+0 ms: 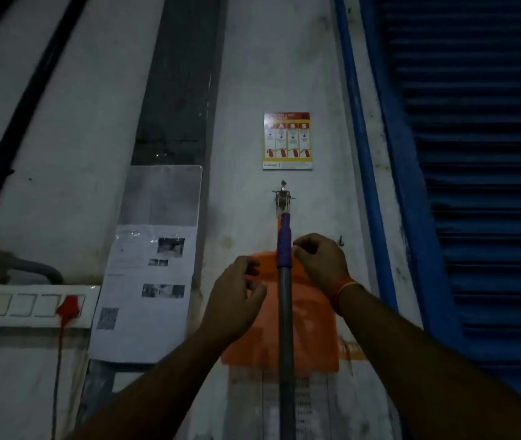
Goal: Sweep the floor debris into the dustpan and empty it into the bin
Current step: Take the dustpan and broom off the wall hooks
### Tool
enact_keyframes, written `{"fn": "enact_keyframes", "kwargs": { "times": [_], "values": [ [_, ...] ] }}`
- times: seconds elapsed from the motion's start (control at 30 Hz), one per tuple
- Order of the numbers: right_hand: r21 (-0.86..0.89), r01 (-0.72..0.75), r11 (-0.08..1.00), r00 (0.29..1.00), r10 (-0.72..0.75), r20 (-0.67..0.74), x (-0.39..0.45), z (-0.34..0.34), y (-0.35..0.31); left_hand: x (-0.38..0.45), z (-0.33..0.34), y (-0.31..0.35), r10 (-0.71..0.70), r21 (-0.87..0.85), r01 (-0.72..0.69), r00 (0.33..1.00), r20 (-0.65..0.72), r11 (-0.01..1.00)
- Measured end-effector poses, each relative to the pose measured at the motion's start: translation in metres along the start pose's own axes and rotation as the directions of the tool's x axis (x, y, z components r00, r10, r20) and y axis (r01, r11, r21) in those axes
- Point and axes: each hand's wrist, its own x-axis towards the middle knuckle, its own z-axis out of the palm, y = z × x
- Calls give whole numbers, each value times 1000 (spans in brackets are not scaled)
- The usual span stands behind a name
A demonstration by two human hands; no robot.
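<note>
Head view puts the broom handle (285, 281) hanging upright from a wall hook (282, 193), against an orange sheet (313, 328) on the wall. My left hand (237, 290) hovers just beside it, fingers loosely curled, holding nothing. My right hand (322, 265) touches the purple grip; whether it pinches, I cannot tell. I see neither dustpan nor bin. If I lift carelessly, the cord may snag the hook.

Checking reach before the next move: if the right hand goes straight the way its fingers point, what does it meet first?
Probably the purple grip of the hanging handle. The right hand has its fingers curled leftward toward it, almost touching. Depth is unclear; behind it lies the orange sheet on the wall.
</note>
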Motion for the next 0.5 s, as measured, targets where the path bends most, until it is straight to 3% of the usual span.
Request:
{"fn": "enact_keyframes", "kwargs": {
  "times": [0.33, 0.5],
  "values": [
    [142, 63, 988, 993, -48, -108, 82, 16, 10, 52, 18, -5, -144, 23, 146, 986, -82, 989],
    [252, -37, 967, 990, 71, -125, 113, 22, 19, 68, 30, 5, -152, 47, 159, 980, -128, 986]
  ]
}}
